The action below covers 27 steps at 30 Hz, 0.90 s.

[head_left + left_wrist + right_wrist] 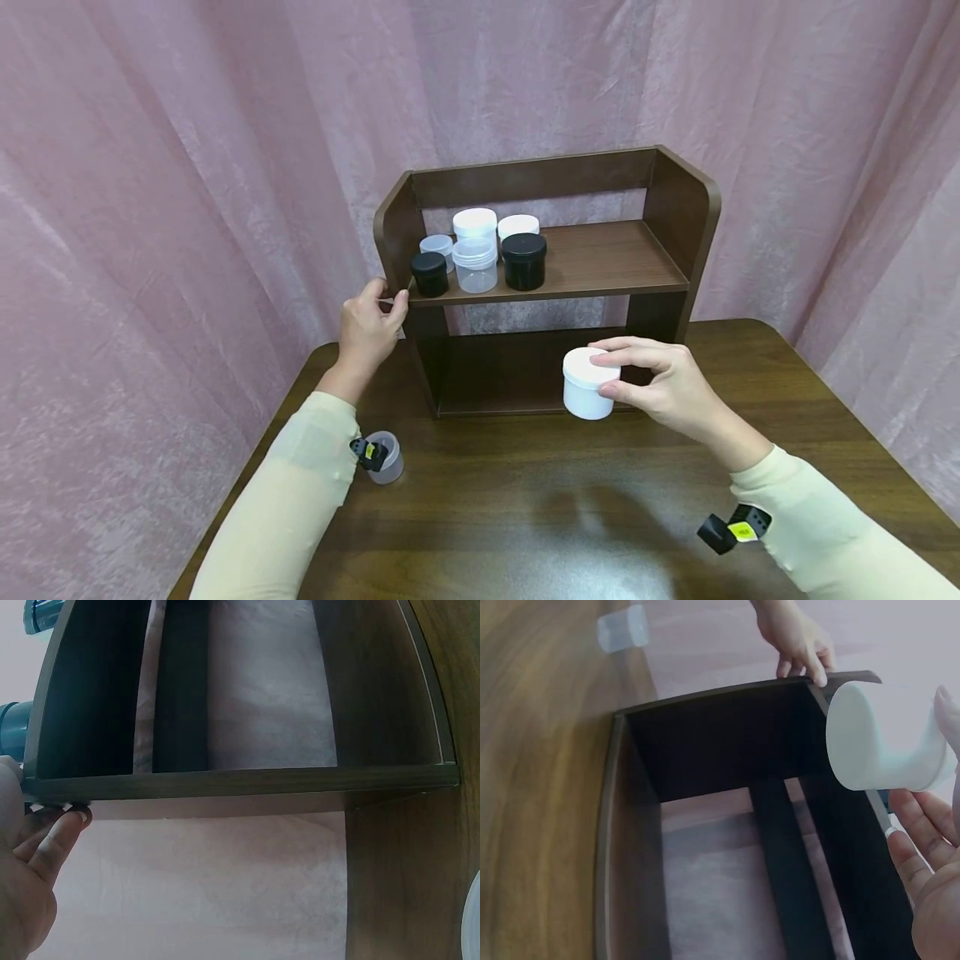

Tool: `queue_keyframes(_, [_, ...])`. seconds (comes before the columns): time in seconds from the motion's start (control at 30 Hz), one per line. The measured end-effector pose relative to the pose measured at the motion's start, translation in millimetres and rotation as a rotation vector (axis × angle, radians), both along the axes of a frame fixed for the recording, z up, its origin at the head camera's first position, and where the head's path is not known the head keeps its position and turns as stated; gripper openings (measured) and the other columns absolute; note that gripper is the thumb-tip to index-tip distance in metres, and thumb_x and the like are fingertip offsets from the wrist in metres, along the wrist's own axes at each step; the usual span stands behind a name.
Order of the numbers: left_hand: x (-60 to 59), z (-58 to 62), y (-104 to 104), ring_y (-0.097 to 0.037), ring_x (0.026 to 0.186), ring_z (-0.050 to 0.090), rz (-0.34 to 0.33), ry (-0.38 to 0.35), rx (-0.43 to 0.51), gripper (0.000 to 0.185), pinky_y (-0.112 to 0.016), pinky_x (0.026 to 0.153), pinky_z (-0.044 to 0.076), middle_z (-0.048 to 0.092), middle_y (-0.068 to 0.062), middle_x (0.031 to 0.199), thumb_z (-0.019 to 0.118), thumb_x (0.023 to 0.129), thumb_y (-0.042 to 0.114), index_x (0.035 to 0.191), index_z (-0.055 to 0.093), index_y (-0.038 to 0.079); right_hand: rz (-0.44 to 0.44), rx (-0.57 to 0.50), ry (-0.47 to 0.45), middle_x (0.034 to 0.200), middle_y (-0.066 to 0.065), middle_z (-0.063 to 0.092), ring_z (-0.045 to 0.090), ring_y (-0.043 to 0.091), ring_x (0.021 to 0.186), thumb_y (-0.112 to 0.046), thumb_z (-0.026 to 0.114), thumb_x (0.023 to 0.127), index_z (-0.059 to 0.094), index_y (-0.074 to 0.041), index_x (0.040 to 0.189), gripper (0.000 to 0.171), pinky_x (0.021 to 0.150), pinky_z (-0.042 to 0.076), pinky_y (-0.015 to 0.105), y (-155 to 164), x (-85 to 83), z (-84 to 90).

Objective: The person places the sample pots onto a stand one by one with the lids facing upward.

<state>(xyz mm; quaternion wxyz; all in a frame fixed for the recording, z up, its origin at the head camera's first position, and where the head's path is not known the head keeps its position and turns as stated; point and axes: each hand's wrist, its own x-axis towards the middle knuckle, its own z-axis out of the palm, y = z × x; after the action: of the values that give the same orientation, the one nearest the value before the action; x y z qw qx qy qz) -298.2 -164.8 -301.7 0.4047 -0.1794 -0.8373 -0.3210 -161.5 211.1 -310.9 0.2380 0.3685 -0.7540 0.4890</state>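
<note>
A person sits at a dark wooden counter (525, 517) in front of a small two-level brown shelf (678, 217), with pink curtain behind. The right hand (667, 387) holds a white lidded jar (587, 385) lifted just above the counter, right in front of the shelf's lower opening; fingers curve over the lid and the thumb presses the side, so the grip is grasping the jar. The left hand (369, 327) steadies the shelf, its fingers curled round the front left corner of the upper board. Six jars already cluster at the left end of that upper board: a small black jar (429, 273), a clear jar (475, 265), a larger black jar (523, 261), and three pale-lidded ones behind. The right half of the board is bare. A small clear jar (386, 457) sits on the counter beside the left forearm. To do this well, I judge the jar should stay level, rise clear of the board's front edge, and come down in the bare space just right of the larger black jar, without nudging the cluster, while the left hand braces the shelf.
</note>
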Motion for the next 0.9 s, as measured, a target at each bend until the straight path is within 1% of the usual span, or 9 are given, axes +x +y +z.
queue_keyframes(0.1, [0.1, -0.1, 0.0, -0.030, 0.070, 0.070, 0.000, 0.002, -0.001, 0.022, -0.043, 0.058, 0.054, 0.070, -0.018, 0.078, 0.064, 0.089, 0.020, 0.083, 0.056, 0.000, -0.024, 0.006, 0.027, 0.103, 0.027, 0.067, 0.063, 0.007, 0.102, 0.021, 0.077, 0.061, 0.069, 0.012, 0.097, 0.038, 0.086, 0.047, 0.017, 2.4, -1.6, 7.6])
queue_keyframes(0.2, [0.1, -0.2, -0.4, -0.030, 0.070, 0.070, 0.000, 0.003, -0.002, 0.022, -0.043, 0.058, 0.054, 0.069, -0.018, 0.078, 0.064, 0.090, 0.019, 0.084, 0.056, 0.000, -0.040, 0.001, 0.032, 0.103, 0.027, 0.067, 0.063, 0.006, 0.102, 0.022, 0.076, 0.062, 0.069, 0.012, 0.097, 0.037, 0.087, 0.046, 0.018, 4.2, -3.5, 16.0])
queue_keyframes(0.27, [-0.1, -0.4, -0.7, -0.031, 0.070, 0.070, -0.001, 0.002, -0.003, 0.021, -0.043, 0.058, 0.054, 0.070, -0.019, 0.079, 0.064, 0.090, 0.019, 0.084, 0.056, 0.000, -0.050, 0.003, 0.058, 0.103, 0.028, 0.067, 0.063, 0.007, 0.103, 0.023, 0.076, 0.062, 0.069, 0.013, 0.097, 0.038, 0.088, 0.046, 0.018, 5.3, -5.5, 21.3])
queue_keyframes(0.4, [0.1, -0.3, -0.5, -0.032, 0.071, 0.070, 0.000, 0.001, -0.002, 0.022, -0.044, 0.059, 0.054, 0.070, -0.019, 0.079, 0.064, 0.090, 0.020, 0.085, 0.057, -0.001, -0.050, -0.013, 0.084, 0.105, 0.025, 0.068, 0.063, 0.008, 0.105, 0.022, 0.076, 0.061, 0.070, 0.009, 0.100, 0.041, 0.089, 0.046, 0.019, 13.1, -20.5, 19.9])
queue_keyframes(0.5, [0.5, 0.1, 0.0, -0.032, 0.071, 0.070, 0.001, -0.001, -0.001, 0.022, -0.044, 0.059, 0.054, 0.070, -0.019, 0.079, 0.064, 0.090, 0.020, 0.085, 0.057, -0.001, -0.052, -0.019, 0.083, 0.107, 0.023, 0.068, 0.063, 0.008, 0.104, 0.021, 0.076, 0.063, 0.071, 0.007, 0.102, 0.042, 0.089, 0.047, 0.019, 16.2, -27.2, 21.7])
queue_keyframes(0.63, [0.5, 0.1, 0.2, -0.033, 0.072, 0.070, -0.002, -0.008, 0.001, 0.021, -0.044, 0.058, 0.054, 0.069, -0.019, 0.079, 0.064, 0.090, 0.019, 0.085, 0.057, 0.000, -0.065, -0.021, 0.082, 0.106, 0.027, 0.066, 0.063, 0.007, 0.103, 0.022, 0.074, 0.066, 0.070, 0.010, 0.102, 0.038, 0.088, 0.047, 0.019, 11.4, -19.6, 39.5])
queue_keyframes(0.73, [0.6, 0.3, 0.0, -0.033, 0.071, 0.070, -0.001, -0.005, 0.001, 0.021, -0.043, 0.058, 0.054, 0.069, -0.019, 0.079, 0.064, 0.089, 0.019, 0.085, 0.057, -0.001, -0.068, -0.032, 0.085, 0.106, 0.030, 0.065, 0.063, 0.008, 0.104, 0.022, 0.073, 0.067, 0.069, 0.012, 0.102, 0.036, 0.087, 0.047, 0.019, 9.8, -18.9, 48.9])
queue_keyframes(0.8, [0.7, 0.7, 0.0, -0.032, 0.070, 0.070, 0.001, -0.002, -0.001, 0.021, -0.043, 0.058, 0.054, 0.069, -0.019, 0.079, 0.064, 0.089, 0.019, 0.085, 0.057, -0.001, -0.069, -0.041, 0.086, 0.107, 0.029, 0.065, 0.063, 0.008, 0.104, 0.022, 0.072, 0.068, 0.068, 0.012, 0.102, 0.036, 0.086, 0.048, 0.019, 10.9, -23.1, 50.8])
queue_keyframes(0.9, [1.0, 0.9, 0.0, -0.031, 0.070, 0.070, 0.001, 0.000, 0.000, 0.021, -0.043, 0.058, 0.054, 0.070, -0.019, 0.078, 0.064, 0.089, 0.019, 0.085, 0.057, 0.000, -0.067, -0.053, 0.087, 0.108, 0.025, 0.066, 0.063, 0.008, 0.104, 0.024, 0.072, 0.067, 0.069, 0.011, 0.104, 0.039, 0.085, 0.049, 0.019, 15.6, -35.2, 48.6])
